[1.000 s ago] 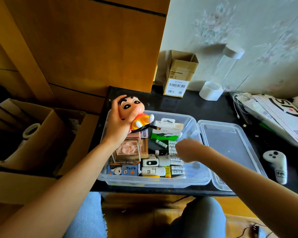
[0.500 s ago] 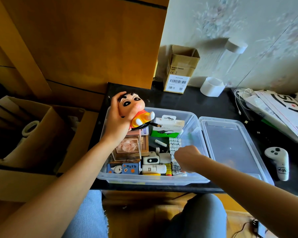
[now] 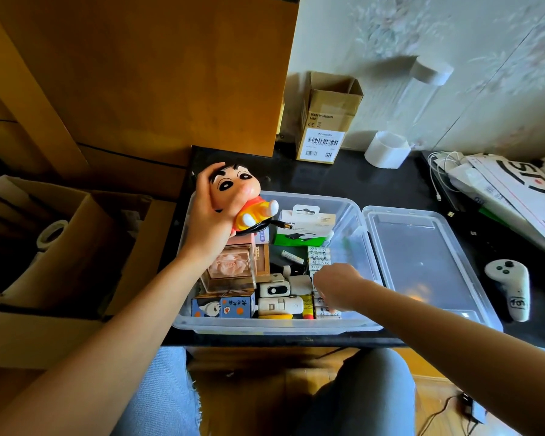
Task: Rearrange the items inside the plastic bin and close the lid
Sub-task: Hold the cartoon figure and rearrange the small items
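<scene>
Left hand (image 3: 206, 228) grips doll (image 3: 238, 196) clear of bin (image 3: 274, 325), freeing room; right hand (image 3: 335, 286) reaches among batteries (image 3: 319, 258), fingers hidden, hold unclear; lid (image 3: 422, 262) off alongside.

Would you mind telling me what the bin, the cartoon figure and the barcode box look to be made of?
The bin looks like clear, slightly frosted plastic: its contents show through the walls. The cartoon figure in the left hand seems glossy vinyl or plastic, given its shine. The barcode box is matte brown cardboard with folded flaps.
</scene>
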### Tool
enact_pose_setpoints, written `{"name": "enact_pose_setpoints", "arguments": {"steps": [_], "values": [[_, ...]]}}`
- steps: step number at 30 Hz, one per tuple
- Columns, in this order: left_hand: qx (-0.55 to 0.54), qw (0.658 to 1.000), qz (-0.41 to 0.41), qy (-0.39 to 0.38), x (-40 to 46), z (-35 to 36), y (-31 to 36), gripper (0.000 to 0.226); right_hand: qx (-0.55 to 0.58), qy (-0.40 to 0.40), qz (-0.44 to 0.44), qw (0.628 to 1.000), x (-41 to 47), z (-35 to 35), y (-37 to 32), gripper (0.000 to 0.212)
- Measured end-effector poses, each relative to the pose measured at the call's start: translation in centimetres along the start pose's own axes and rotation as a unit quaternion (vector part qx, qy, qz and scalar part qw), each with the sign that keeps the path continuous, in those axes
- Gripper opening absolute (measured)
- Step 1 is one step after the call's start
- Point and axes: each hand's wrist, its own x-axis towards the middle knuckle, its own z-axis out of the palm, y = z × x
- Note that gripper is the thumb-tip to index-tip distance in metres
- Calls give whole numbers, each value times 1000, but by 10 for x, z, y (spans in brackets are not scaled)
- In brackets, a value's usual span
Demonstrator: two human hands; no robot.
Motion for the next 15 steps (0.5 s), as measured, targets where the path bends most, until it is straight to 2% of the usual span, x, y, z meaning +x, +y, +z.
{"name": "enact_pose_setpoints", "arguments": {"steps": [4,7,11,15], "values": [[-2,1000,4,-1,0,0,1,55,38,-8,-1,999,-1,-8,5,30],[-3,1000,5,-2,0,0,1,54,102,58,25,993,4,-17,10,12],[-2,1000,4,-4,-1,1,1,56,125,157,83,976,23,-25,5,21],[0,1000,3,-1,-2,1,2,53,157,145,88,973,45,-25,1,26]]}}
